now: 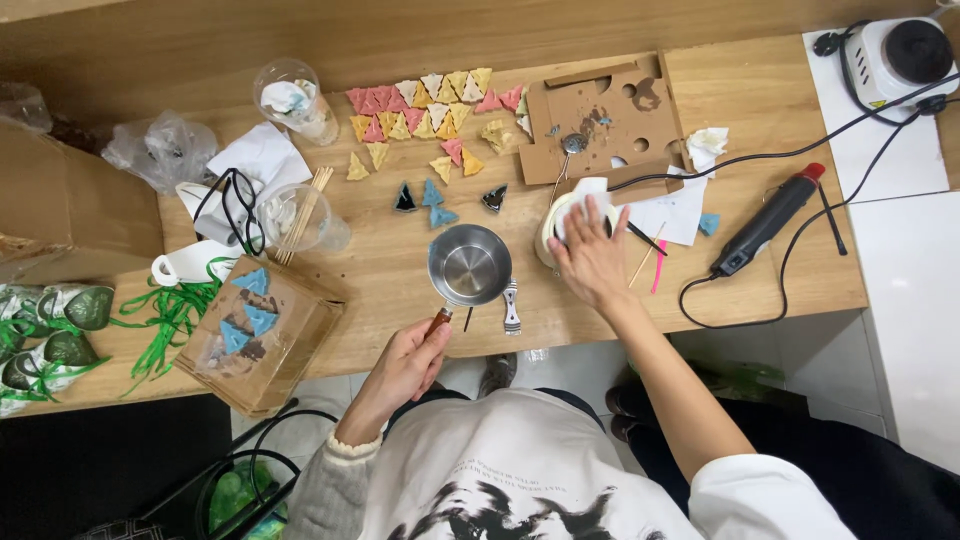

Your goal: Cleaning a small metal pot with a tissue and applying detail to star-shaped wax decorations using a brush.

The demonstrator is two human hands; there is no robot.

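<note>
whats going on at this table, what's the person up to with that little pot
A person stands at a wooden table. Their left hand grips the handle of a small empty steel pot, while the right hand presses a white tissue onto a roll of paper. Pink, yellow and cream triangle pieces lie in rows beyond the pot, with a black heat gun to the right.

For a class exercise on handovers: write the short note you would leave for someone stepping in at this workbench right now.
Left hand: grips the handle of the small steel saucepan, which sits upright on the wooden table.
Right hand: pressed on white tissue over a roll beside the pan.
Done: the pan looks empty; rows of coloured triangle pieces lie behind it, blue ones closer in.
Left: cannot tell; heat gun lies unused to the right.
</note>
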